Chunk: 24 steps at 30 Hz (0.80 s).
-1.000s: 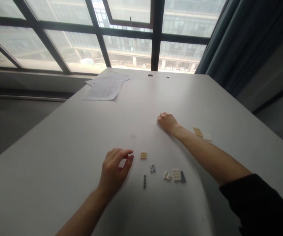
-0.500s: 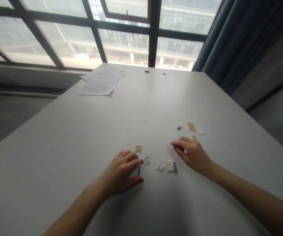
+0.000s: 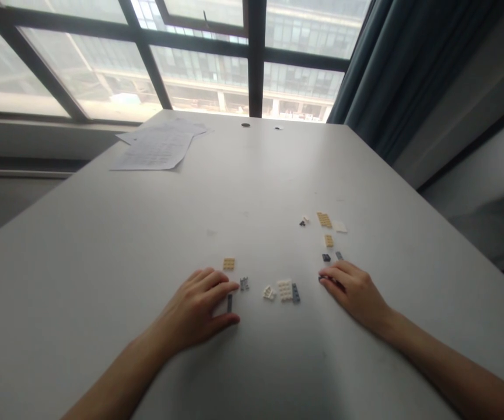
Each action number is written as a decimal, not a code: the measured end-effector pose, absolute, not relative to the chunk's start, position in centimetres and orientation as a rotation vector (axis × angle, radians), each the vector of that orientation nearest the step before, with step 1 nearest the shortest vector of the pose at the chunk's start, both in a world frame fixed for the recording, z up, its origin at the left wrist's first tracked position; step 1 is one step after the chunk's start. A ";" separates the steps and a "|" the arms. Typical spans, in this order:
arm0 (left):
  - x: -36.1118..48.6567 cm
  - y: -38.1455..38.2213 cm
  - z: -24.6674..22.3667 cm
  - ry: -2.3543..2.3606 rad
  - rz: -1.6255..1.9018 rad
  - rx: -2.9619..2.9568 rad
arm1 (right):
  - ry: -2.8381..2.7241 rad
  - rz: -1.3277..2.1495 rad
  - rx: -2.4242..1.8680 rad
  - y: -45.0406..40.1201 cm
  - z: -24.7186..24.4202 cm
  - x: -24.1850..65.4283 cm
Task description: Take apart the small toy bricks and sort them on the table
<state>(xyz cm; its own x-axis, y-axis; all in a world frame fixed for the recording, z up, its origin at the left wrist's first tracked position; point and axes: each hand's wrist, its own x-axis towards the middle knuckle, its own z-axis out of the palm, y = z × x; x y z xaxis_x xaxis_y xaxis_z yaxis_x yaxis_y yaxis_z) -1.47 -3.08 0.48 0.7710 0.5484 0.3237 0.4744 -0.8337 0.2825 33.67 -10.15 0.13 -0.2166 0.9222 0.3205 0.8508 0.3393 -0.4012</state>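
My left hand rests on the table with thumb and fingers apart. A narrow dark grey toy brick lies in the gap between them, apparently not gripped. Just past the fingertips are a small light grey piece and a tan studded plate. My right hand is closed in a pinch on a small dark toy brick, mostly covered by the fingers. Beyond that hand lie a black piece and a grey piece. Between the hands sit a white piece, a white studded plate and a blue-grey plate.
Further back on the white table are a tan plate, a larger tan plate, a white flat piece and small black-and-white bits. Paper sheets lie far left, near the window.
My right hand has moved right and nearer to me with the small dark brick, uncovering the black and grey pieces. The view has swung right; my left hand keeps its place around the dark grey brick.
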 end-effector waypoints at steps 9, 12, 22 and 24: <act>-1.8 -2.9 0.2 0.804 0.563 2.781 | -2.186 -0.061 -1.649 -9.9 0.0 35.0; -1.8 -2.9 0.3 0.796 0.579 2.772 | -2.161 -0.100 -1.627 -9.0 0.9 35.0; -1.6 -3.0 1.2 0.818 0.608 2.754 | -2.420 -0.373 -1.763 0.1 3.9 32.4; -1.7 -3.0 1.2 0.817 0.606 2.745 | -2.510 -0.474 -1.793 1.4 3.6 32.2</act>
<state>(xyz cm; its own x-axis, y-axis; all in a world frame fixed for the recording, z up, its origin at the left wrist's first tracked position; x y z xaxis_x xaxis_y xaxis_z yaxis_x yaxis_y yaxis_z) -1.65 -2.97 1.18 0.7612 0.5613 0.3247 0.4734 -0.8232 0.3134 32.16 1.36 3.63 -0.3396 0.9209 0.1911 0.9272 0.2936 0.2327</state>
